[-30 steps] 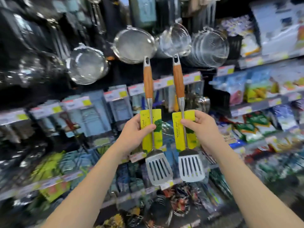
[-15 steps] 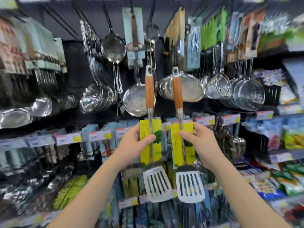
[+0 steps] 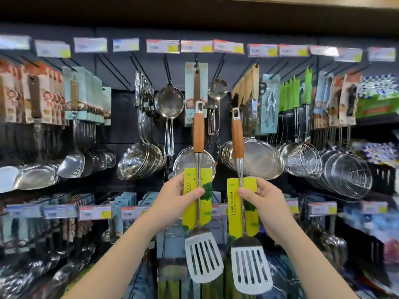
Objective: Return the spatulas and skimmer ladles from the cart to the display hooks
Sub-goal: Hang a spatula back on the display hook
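Observation:
I hold two slotted steel spatulas upright in front of the display wall, handles up. My left hand grips the left spatula by its yellow label card. My right hand grips the right spatula the same way, a little lower. Both have wooden handles with a metal hanging hole at the top and slotted blades at the bottom. The handle tops reach the level of the hanging strainers, below the black display hooks. The cart is out of sight.
Black pegboard wall with hooks carrying ladles at left, perforated skimmers, mesh strainers and wire skimmers at right. Price tags run along the top rail. Lower shelves hold packaged utensils.
My view has tilted upward, showing the top hooks and price rail. Both hands have raised the spatulas toward the upper hooks, and the two spatulas are slightly farther apart.

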The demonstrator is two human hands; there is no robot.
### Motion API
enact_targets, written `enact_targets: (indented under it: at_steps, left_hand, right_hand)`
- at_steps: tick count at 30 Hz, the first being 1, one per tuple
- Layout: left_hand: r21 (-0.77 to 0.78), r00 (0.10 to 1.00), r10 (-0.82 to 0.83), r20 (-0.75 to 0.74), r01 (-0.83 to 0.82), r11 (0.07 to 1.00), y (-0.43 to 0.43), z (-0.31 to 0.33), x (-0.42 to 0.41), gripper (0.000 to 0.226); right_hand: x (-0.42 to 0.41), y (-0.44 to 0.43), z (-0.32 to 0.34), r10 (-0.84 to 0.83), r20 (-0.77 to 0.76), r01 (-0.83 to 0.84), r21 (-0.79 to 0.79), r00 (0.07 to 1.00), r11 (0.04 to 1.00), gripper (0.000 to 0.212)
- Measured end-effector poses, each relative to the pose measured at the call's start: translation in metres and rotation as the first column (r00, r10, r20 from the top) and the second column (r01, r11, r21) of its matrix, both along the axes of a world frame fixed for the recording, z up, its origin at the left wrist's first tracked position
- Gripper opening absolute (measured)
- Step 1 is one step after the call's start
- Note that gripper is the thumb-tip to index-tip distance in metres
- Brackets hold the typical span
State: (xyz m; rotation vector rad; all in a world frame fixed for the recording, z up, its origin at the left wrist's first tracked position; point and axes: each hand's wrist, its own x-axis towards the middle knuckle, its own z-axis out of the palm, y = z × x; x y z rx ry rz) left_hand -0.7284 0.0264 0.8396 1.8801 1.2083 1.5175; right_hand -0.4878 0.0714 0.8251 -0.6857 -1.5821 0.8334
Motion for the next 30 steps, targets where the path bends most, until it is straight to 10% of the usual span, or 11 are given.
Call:
enact_targets:
  at_steps: [16,30]
  left_hand:
    - [0.021,0.976,0.206,0.075,-0.208,0.978,0.002,0.006,-0.071,0.027]
    - [0.049,0.960,0.276,0.040,-0.278,0.959,-0.019,0.011,-0.307,0.028]
  right_hand:
    - [-0.084,0.047,0.022,0.211,0.031,-0.212,0.056,0.977,0.976,0.018]
    - [-0.321,0.042,0.037,0.267,-0.006,-0.266,0.084,0.964,0.960,0.033]
